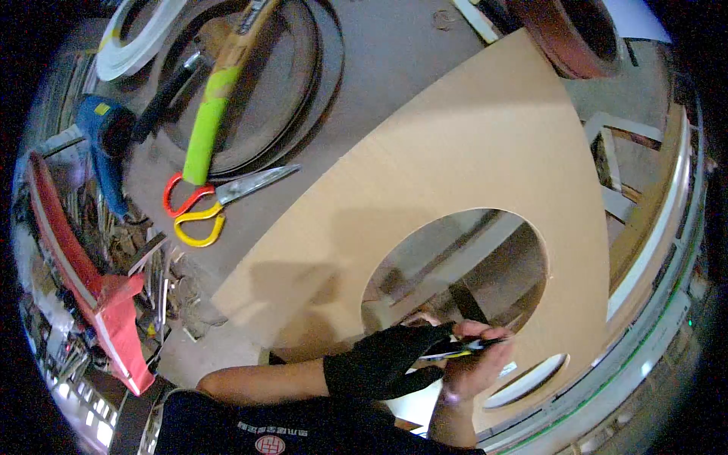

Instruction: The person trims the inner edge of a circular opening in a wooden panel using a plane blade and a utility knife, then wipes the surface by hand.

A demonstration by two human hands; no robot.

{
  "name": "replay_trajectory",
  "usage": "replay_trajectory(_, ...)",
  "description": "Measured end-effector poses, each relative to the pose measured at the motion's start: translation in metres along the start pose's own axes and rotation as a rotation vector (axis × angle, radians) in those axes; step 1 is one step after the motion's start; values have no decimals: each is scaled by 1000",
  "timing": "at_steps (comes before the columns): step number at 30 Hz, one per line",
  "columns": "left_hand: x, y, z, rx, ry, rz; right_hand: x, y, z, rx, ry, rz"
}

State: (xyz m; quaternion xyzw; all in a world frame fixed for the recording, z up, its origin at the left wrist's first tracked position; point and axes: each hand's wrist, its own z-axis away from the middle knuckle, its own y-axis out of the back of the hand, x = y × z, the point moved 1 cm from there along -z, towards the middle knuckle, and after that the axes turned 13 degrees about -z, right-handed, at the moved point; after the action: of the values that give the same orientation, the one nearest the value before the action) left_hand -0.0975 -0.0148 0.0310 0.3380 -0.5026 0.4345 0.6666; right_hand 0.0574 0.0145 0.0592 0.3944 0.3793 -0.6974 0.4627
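My left hand wears a black glove and reaches across in front of my body. My bare right hand meets it, fingers bent. Between the two is a slim yellow-and-black tool, mostly covered by fingers; its exact kind is not clear. Both hands are above a pale wooden panel, near the lower edge of its large round cutout. A smaller oval cutout lies just right of my right hand.
Scissors with red and yellow handles lie left of the panel, beside a green-wrapped handle. Coiled edge banding, a white roll, a blue power tool and a brown roll sit around. Scraps pile at left.
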Motion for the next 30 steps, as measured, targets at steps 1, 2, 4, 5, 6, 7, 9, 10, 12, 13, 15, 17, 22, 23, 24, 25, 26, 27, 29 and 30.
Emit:
replay_trajectory(1, 1, 2, -3, -83, 61, -10, -1, -11, 1, -109, 53, 142)
replay_trajectory(2, 3, 6, -5, -164, 123, -24, -4, -21, 0, -218, 101, 283)
replay_trajectory(4, 15, 25, -5, -161, 170, -111, -12, -17, -4, -246, 207, 396)
replay_trajectory(5, 18, 33, 0, -105, 198, -123, -11, -4, -23, -121, 316, 463)
replay_trajectory(6, 17, 40, 8, -50, 230, -133, -15, 5, -48, 5, 421, 530)
replay_trajectory(7, 4, 44, 17, -27, 196, -97, -25, 11, -70, 121, 426, 755)
replay_trajectory(9, -13, 59, 39, 128, 216, -300, -27, 10, -88, 151, 478, 1154)
replay_trajectory(10, -16, 73, 44, 236, 284, -275, -19, 11, -90, 53, 527, 1331)
replay_trajectory(12, -12, 94, 40, 581, 556, 198, -18, 2, -85, -340, 493, 1283)
replay_trajectory(13, -9, 102, 36, 733, 610, 365, -23, -4, -75, -621, 397, 1047)
replay_trajectory(15, -20, 116, 39, 801, 450, 478, -23, -4, -61, -728, 344, 899)
replay_trajectory(17, -19, 123, 37, 823, 371, 516, -30, -7, -61, -680, 363, 850)
replay_trajectory(22, -30, 116, 34, 875, 323, 520, -30, -15, -104, -275, 467, 915)
replay_trajectory(23, -32, 114, 34, 871, 343, 478, -30, -22, -113, -262, 509, 985)
replay_trajectory(24, -33, 114, 34, 870, 363, 434, -27, -32, -119, -332, 554, 1063)
replay_trajectory(25, -32, 114, 36, 869, 386, 387, -23, -45, -121, -405, 599, 1136)
replay_trajectory(26, -30, 117, 36, 854, 362, 326, -16, -56, -118, -476, 646, 1207)
replay_trajectory(27, -28, 119, 35, 838, 337, 269, -8, -64, -111, -545, 611, 1240)
replay_trajectory(29, -25, 118, 32, 837, 301, 270, 8, -77, -95, -681, 541, 1317)
replay_trajectory(30, -26, 116, 31, 845, 298, 300, 14, -82, -84, -776, 544, 1317)
